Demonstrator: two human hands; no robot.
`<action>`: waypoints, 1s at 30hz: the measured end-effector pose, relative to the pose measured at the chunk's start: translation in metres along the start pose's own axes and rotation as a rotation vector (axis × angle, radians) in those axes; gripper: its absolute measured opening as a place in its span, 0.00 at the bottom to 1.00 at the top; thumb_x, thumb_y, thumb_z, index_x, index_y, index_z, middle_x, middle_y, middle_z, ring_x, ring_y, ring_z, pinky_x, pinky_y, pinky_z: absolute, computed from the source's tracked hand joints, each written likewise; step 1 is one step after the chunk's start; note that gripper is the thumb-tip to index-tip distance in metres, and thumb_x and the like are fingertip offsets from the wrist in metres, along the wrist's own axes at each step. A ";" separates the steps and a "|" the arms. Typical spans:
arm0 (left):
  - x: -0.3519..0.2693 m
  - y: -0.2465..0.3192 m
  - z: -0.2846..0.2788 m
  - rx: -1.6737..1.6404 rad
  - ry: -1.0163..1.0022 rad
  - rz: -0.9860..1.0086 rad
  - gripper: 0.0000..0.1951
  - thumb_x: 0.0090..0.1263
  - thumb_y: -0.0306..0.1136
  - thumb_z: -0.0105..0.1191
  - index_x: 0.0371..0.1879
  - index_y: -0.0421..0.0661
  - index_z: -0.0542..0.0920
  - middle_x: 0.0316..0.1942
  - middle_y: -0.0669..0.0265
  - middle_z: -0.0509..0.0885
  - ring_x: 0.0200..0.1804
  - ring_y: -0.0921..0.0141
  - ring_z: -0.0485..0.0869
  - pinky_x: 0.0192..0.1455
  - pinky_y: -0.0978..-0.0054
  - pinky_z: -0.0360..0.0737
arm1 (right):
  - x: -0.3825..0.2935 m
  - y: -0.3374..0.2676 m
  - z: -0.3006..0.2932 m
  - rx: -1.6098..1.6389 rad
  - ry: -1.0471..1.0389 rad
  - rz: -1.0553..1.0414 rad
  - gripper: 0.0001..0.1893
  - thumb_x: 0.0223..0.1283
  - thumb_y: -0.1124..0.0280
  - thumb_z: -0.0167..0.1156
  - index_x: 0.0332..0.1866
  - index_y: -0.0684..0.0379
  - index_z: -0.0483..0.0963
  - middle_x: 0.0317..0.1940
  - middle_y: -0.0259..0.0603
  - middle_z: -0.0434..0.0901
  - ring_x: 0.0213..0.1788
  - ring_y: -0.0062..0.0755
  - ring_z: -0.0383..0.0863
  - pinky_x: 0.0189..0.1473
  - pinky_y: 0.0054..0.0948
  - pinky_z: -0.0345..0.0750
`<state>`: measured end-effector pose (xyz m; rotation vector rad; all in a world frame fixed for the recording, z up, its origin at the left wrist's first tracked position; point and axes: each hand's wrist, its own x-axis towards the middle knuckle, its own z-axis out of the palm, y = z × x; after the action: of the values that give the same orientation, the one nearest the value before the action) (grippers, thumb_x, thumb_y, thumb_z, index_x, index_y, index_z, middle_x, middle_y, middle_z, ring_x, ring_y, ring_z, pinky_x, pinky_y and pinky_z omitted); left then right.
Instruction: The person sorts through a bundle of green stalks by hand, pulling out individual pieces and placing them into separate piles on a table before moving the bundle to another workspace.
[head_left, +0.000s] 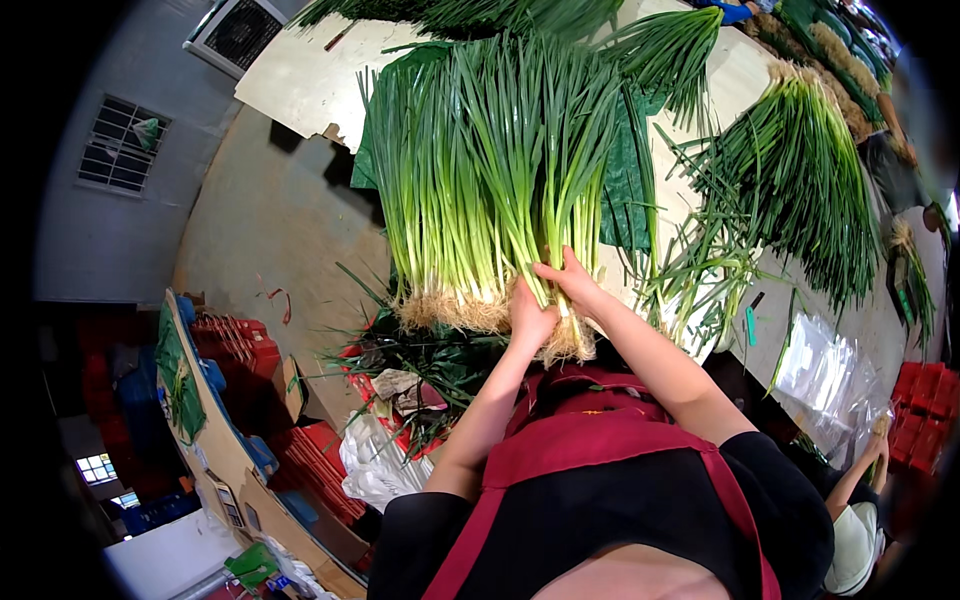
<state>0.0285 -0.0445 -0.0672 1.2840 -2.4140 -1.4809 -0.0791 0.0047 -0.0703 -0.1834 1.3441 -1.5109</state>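
A wide row of green onions (450, 217) lies on a green woven plastic sheet (626, 180), with the hairy roots towards me. At the row's near right part, my left hand (531, 313) is closed around the lower white stems of some stalks, just above their roots. My right hand (574, 285) rests against the same stalks slightly higher, with its thumb and fingers around the stems. The palm sides and some fingertips are hidden by stalks. Loose roots hang by my apron (585, 442).
Cut leaves (697, 292) litter the board on the right, beside a larger green onion pile (795, 180). A green-handled knife (751, 324) and clear plastic bags (817, 367) lie nearer. A red container (360, 375) of trimmings stands below the table edge. A co-worker's hands (879, 442) show at lower right.
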 end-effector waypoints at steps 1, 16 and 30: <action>-0.004 0.015 -0.001 -0.063 -0.072 0.002 0.37 0.46 0.21 0.55 0.59 0.38 0.53 0.54 0.47 0.61 0.56 0.49 0.63 0.59 0.56 0.62 | 0.004 0.002 -0.006 0.000 0.007 -0.004 0.32 0.49 0.66 0.64 0.57 0.61 0.56 0.49 0.50 0.69 0.50 0.35 0.70 0.52 0.31 0.68; -0.051 0.082 0.014 0.138 0.064 0.545 0.38 0.50 0.26 0.51 0.62 0.34 0.49 0.57 0.42 0.50 0.62 0.46 0.51 0.63 0.52 0.53 | -0.046 -0.060 -0.027 0.399 -0.117 -0.100 0.15 0.46 0.82 0.54 0.43 0.71 0.69 0.35 0.47 0.77 0.38 0.33 0.78 0.41 0.26 0.77; -0.055 0.064 0.031 -0.593 -0.220 0.146 0.34 0.54 0.24 0.56 0.59 0.39 0.54 0.48 0.57 0.71 0.49 0.68 0.74 0.52 0.75 0.71 | -0.081 -0.039 -0.049 0.333 0.008 -0.045 0.19 0.51 0.75 0.58 0.50 0.67 0.69 0.46 0.46 0.76 0.42 0.32 0.78 0.43 0.29 0.79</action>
<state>0.0115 0.0268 -0.0159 0.8329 -1.8725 -2.1495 -0.1003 0.0896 -0.0167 0.0034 1.0807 -1.7497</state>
